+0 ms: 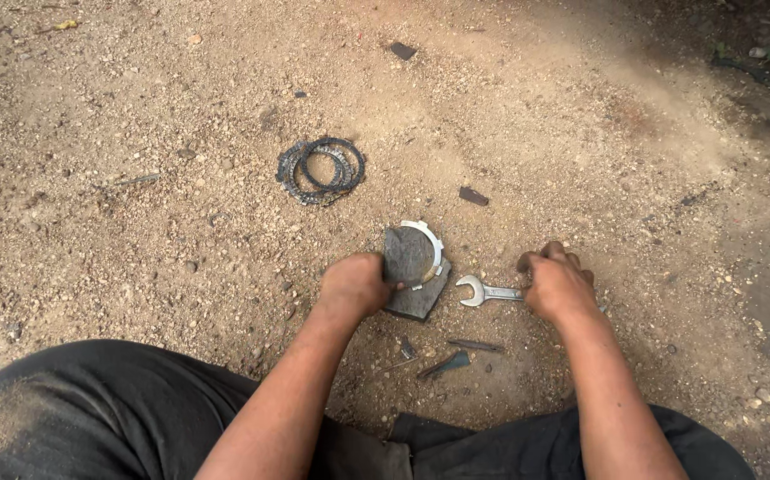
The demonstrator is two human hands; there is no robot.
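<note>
While dark trouser legs (91, 409) fill the near edge, the left hand (354, 284) closes on one dark grey slab (413, 267) bearing a single pale metal ring (429, 244), and the right hand (558, 284) grips one silver spanner (482, 291) on the sandy ground (180, 222). Farther off lie several stacked toothed black rings (323, 169).

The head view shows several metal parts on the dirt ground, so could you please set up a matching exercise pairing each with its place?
Things:
1. Silver open-end wrench
2. Pale toothed metal ring
3. Stack of dark toothed rings
4. Dark flat stone slab

Places:
A. Lying alone on the dirt, far from both hands
B. Handle in the right hand
C. Under the pale ring, by the left hand
D. On top of the slab

Pairs: 1-B, 2-D, 3-A, 4-C
</note>
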